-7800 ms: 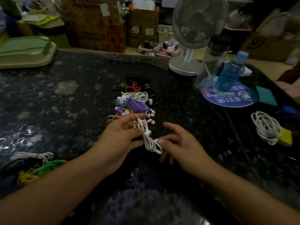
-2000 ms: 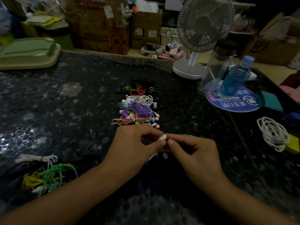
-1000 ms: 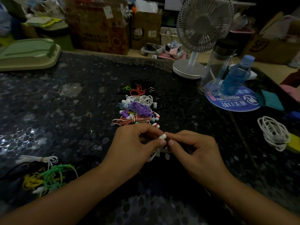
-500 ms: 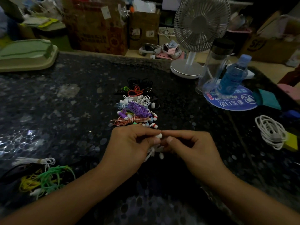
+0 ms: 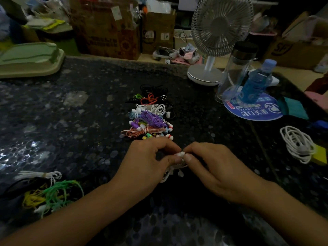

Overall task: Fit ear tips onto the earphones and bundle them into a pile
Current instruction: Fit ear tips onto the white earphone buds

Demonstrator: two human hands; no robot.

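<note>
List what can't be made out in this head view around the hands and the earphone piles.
- White earbud, head view: pinched between left hand and right hand; the fingertips hide whether the tip is seated.
- Its cable: mostly behind the left hand.
- Bundled pile: too dim and tangled to count sets.
- Green and yellow earphones: too dim and tangled to tell whether tips are fitted.

Glossy speckled stone counter [image 5: 71, 121]; clear plastic bottle [image 5: 255, 82]; brown cardboard boxes [image 5: 106, 31].
</note>
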